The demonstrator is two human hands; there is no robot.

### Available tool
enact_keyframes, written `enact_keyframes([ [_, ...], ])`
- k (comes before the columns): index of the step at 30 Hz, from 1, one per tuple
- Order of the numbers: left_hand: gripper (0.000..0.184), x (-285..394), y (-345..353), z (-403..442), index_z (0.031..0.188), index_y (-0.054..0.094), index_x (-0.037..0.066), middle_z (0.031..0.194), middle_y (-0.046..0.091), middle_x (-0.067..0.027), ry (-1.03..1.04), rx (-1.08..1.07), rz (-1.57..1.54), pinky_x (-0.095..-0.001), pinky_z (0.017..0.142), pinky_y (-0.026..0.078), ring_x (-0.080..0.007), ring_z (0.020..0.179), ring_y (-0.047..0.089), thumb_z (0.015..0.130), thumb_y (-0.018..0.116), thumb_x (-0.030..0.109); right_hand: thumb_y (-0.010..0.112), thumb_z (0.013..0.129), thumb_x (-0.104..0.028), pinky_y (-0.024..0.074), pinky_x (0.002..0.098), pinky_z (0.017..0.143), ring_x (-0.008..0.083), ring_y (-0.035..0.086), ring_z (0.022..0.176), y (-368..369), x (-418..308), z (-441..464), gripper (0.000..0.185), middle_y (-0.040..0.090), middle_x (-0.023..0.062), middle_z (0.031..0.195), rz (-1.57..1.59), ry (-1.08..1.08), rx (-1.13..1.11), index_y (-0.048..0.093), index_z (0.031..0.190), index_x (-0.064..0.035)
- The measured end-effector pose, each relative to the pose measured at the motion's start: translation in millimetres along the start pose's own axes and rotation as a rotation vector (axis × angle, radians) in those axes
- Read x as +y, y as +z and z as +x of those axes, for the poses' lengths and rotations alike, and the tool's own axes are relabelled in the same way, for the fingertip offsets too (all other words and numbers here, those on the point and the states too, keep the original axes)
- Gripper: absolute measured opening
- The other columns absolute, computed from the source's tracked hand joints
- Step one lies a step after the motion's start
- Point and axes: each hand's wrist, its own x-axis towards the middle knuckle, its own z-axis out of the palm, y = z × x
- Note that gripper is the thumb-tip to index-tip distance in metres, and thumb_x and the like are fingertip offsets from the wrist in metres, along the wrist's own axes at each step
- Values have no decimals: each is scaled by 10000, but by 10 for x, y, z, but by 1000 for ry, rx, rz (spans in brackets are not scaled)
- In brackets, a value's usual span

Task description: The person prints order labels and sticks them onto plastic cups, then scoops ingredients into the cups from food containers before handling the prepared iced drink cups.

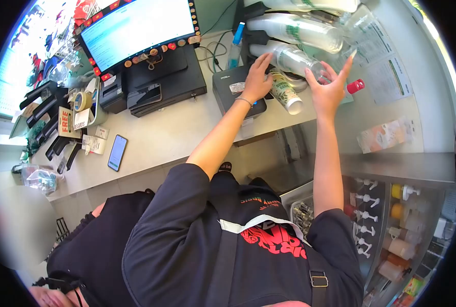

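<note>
My right hand (328, 92) is at the right end of a stack of clear plastic cups (292, 59), its thumb and some fingers around the end cup and its index finger stretched out. My left hand (258, 79) lies with fingers extended by the left part of this stack, above a dark box-shaped device (223, 84); whether the fingertips press on the cups is hard to see. Just below the stack lies a column of leaf-printed paper cups (285, 92). Another clear cup stack (294, 31) with green print lies above it.
A monitor (138, 33) stands over a black cash drawer (171, 84). A phone (117, 152) lies on the counter (161, 138). Near my right hand is a red-capped item (356, 86). Pump bottles (366, 215) stand at lower right. Another person (100, 250) is at my left.
</note>
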Motion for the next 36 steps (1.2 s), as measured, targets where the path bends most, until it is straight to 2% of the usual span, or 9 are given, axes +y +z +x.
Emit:
enact_keyframes([
  [3,559,6,54,-96,1426,495,35,1405,530,-205,80,156,101,-411,1100,412,-348,1315,510,883,622,71,830,801,-78,515,328,930,207,625,1074,-399,-146,-215,1128,637,174,1289,124,54,48,47,1614,-97],
  [5,333,493,-130,-381,1289,577,12,1221,601,-120,-241,42,-123,-340,895,500,-205,1091,598,977,599,124,827,777,-36,520,361,930,231,626,1094,-647,-115,-568,1147,623,189,1297,213,5,160,40,1609,-86],
  [7,407,856,-241,-796,1370,512,82,1308,589,-95,-592,-271,-596,-357,954,479,-183,1121,583,1017,590,267,822,738,52,510,427,975,280,589,1196,-673,-34,-1084,1165,559,230,1347,350,-78,235,31,1589,-35],
  [13,596,1315,-636,-1792,1481,328,120,1321,574,-152,-912,-39,-1333,-430,998,516,-253,1137,627,988,634,256,815,772,11,491,387,1002,268,622,1148,-484,53,-2250,1082,613,185,1316,127,-342,-402,102,1585,-43],
  [16,628,814,-987,-2231,1473,325,102,1129,617,-147,-544,252,-515,-382,885,566,-227,948,673,970,663,265,742,838,13,512,341,922,206,661,949,-519,67,-2420,975,631,194,1308,406,59,-439,129,1593,-51],
  [19,618,308,-1348,-2673,1435,368,74,1006,638,-140,-597,250,72,-368,835,579,-216,872,677,963,677,325,694,875,26,530,288,821,136,649,811,-551,57,-2341,904,673,143,1195,350,165,-548,165,1601,-79],
  [21,655,192,-1480,-2772,1322,442,28,947,657,-155,-1463,185,-678,-329,748,602,-203,771,685,906,738,437,698,876,18,527,282,805,128,639,791,-541,100,-2308,878,674,117,1131,305,161,-581,203,1595,-81],
  [27,484,700,-1409,-2728,1363,427,3,1178,657,-204,-974,-42,-764,-377,960,548,-259,1039,680,1020,593,302,783,853,-81,459,307,955,176,576,1132,-707,-91,-2074,396,608,87,1251,274,48,-440,698,1239,-63],
  [36,820,1566,-1002,-1959,1533,237,65,1414,497,-193,-670,-368,-1147,-401,1070,461,-283,1282,536,907,719,289,733,881,39,504,253,905,111,651,979,-1203,-302,-1869,231,706,60,1047,1031,477,-525,679,1104,7],
])
